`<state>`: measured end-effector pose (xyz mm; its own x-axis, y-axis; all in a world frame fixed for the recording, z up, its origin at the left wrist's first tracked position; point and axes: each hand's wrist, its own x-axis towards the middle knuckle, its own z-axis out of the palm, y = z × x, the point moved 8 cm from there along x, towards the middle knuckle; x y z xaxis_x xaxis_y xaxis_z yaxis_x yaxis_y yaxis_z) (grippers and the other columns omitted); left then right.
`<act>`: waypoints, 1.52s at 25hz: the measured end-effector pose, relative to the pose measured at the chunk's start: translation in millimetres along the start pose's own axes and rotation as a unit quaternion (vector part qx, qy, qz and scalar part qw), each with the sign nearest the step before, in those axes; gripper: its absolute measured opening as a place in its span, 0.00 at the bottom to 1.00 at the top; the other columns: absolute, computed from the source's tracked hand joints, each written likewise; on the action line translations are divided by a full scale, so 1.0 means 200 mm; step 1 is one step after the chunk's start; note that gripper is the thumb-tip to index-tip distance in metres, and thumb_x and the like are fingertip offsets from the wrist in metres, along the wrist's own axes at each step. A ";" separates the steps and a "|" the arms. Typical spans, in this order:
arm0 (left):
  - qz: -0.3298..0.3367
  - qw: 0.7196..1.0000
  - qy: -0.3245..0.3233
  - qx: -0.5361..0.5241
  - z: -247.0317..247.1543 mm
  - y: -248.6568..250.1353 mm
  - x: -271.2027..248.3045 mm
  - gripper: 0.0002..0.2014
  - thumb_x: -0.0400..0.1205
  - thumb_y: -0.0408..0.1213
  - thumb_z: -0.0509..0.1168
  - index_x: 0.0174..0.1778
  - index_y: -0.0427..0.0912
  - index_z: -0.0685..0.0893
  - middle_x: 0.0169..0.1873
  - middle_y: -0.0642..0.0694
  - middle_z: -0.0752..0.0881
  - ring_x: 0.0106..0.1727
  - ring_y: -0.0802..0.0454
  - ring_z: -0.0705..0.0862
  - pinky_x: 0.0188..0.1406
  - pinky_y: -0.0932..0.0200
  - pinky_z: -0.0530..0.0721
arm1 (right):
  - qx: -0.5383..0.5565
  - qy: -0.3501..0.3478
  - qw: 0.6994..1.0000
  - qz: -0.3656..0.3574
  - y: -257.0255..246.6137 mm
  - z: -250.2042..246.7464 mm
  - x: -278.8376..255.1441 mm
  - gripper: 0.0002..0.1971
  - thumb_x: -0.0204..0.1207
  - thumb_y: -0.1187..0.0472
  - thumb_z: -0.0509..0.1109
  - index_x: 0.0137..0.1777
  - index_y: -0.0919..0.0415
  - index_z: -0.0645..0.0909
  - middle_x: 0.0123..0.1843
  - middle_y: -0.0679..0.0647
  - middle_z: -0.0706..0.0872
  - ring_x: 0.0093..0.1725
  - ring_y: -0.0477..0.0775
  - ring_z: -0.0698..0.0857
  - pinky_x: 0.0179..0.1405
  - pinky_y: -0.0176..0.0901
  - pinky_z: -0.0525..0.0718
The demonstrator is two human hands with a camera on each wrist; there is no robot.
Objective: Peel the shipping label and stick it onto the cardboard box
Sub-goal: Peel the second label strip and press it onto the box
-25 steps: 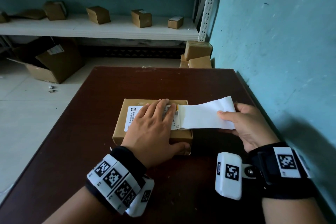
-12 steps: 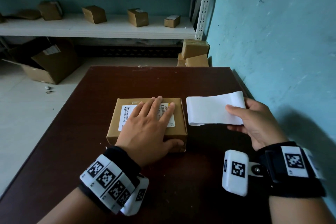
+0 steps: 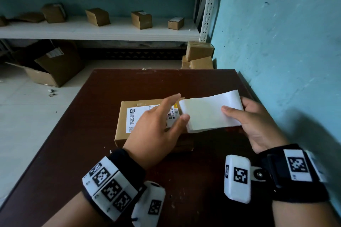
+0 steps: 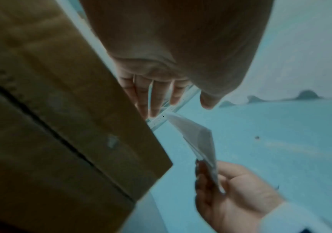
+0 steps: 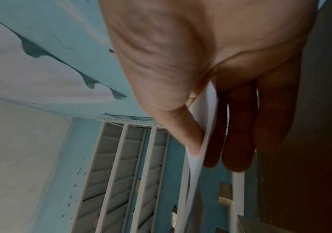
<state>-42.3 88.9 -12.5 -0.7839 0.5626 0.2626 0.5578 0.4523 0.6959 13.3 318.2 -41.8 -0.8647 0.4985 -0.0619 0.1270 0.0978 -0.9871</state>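
A flat cardboard box (image 3: 120, 125) lies on the dark table with the printed shipping label (image 3: 132, 119) stuck flat on its top. My left hand (image 3: 175, 110) hovers just above the box, fingers straight, its thumb close to the left edge of the white backing sheet (image 3: 204, 116). The right hand (image 3: 234, 105) pinches that sheet at its right end, thumb on top, fingers beneath, holding it over the box's right edge. In the left wrist view the box (image 4: 61, 126) fills the left and the sheet (image 4: 197, 141) hangs apart from the thumb. The right wrist view shows the sheet (image 5: 197, 157) pinched.
The brown table (image 3: 166, 83) stands against a blue wall (image 3: 276, 42) on the right. Beyond its far right corner are stacked boxes (image 3: 199, 53). A white shelf (image 3: 99, 31) carries several small boxes, and an open carton (image 3: 55, 68) lies on the floor at left.
The backing sheet came fully off the label. My left hand lifted from pressing the label and moved right; the right hand brought the sheet back left over the box's edge.
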 end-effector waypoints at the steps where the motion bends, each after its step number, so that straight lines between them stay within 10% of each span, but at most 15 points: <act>1: -0.034 0.998 0.003 -0.053 0.00 -0.01 0.00 0.35 0.78 0.68 0.54 0.79 0.57 0.67 0.65 0.53 0.87 0.62 0.60 0.86 0.57 0.58 0.86 | -0.009 -0.016 1.000 -0.004 -0.01 0.03 0.00 0.11 0.76 0.59 0.77 0.58 0.53 0.87 0.52 0.52 0.94 0.56 0.59 0.91 0.54 0.58 0.89; 5: -0.128 0.973 0.006 -0.194 0.00 -0.07 0.03 0.22 0.81 0.48 0.70 0.71 0.54 0.76 0.47 0.51 0.94 0.48 0.62 0.91 0.45 0.60 0.90 | -0.016 -0.068 0.997 -0.023 -0.05 0.10 -0.03 0.12 0.74 0.55 0.78 0.57 0.50 0.86 0.52 0.50 0.94 0.55 0.54 0.91 0.58 0.55 0.87; 11: -0.163 0.946 0.019 -0.280 -0.02 -0.09 0.03 0.16 0.81 0.34 0.73 0.63 0.52 0.81 0.41 0.49 0.94 0.41 0.54 0.93 0.32 0.55 0.89 | 0.026 -0.081 0.996 -0.024 -0.09 0.14 -0.05 0.24 0.69 0.38 0.71 0.54 0.57 0.87 0.48 0.56 0.93 0.46 0.56 0.91 0.38 0.49 0.88; 17: -0.180 0.921 -0.024 -0.345 0.07 -0.03 0.00 0.17 0.82 0.31 0.70 0.65 0.49 0.80 0.44 0.42 0.94 0.45 0.47 0.93 0.32 0.50 0.91 | 0.030 -0.002 0.999 -0.015 -0.02 0.04 0.00 0.08 0.81 0.50 0.72 0.52 0.51 0.88 0.48 0.54 0.93 0.52 0.59 0.90 0.44 0.52 0.87; 23: -0.194 0.884 0.066 -0.420 0.15 -0.01 -0.01 0.16 0.83 0.30 0.69 0.65 0.48 0.79 0.51 0.42 0.92 0.47 0.47 0.93 0.34 0.51 0.91 | 0.168 -0.021 0.984 0.053 0.00 0.05 -0.01 0.27 0.72 0.45 0.77 0.67 0.56 0.79 0.57 0.58 0.91 0.52 0.58 0.92 0.35 0.48 0.88; 28: -0.216 0.852 0.017 -0.477 0.27 0.03 -0.01 0.17 0.85 0.31 0.66 0.69 0.44 0.75 0.56 0.40 0.90 0.55 0.46 0.91 0.42 0.47 0.92 | 0.165 0.009 0.984 0.064 0.06 0.02 0.00 0.13 0.79 0.66 0.71 0.63 0.59 0.85 0.58 0.58 0.92 0.59 0.60 0.90 0.55 0.56 0.87; 33: -0.133 0.944 -0.049 -0.297 0.21 0.05 0.03 0.15 0.85 0.37 0.67 0.67 0.50 0.76 0.56 0.49 0.90 0.44 0.54 0.92 0.28 0.60 0.86 | -0.154 0.116 0.981 0.009 0.06 -0.22 0.05 0.11 0.76 0.70 0.68 0.51 0.54 0.83 0.50 0.49 0.90 0.52 0.52 0.87 0.50 0.44 0.82; 38: -0.068 0.980 -0.002 -0.187 0.04 0.01 0.03 0.08 0.84 0.34 0.66 0.51 0.52 0.87 0.42 0.52 0.92 0.26 0.60 0.82 0.29 0.67 0.79 | -0.384 0.028 0.916 0.109 0.30 -0.32 0.14 0.14 0.73 0.68 0.67 0.58 0.58 0.83 0.55 0.57 0.89 0.53 0.61 0.87 0.57 0.54 0.86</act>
<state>-43.0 99.0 -14.5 -0.8428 0.5172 0.1490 0.3086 0.2376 0.9210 27.7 393.0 -93.4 -0.7546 0.6198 -0.2155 0.6169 0.5580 -0.5551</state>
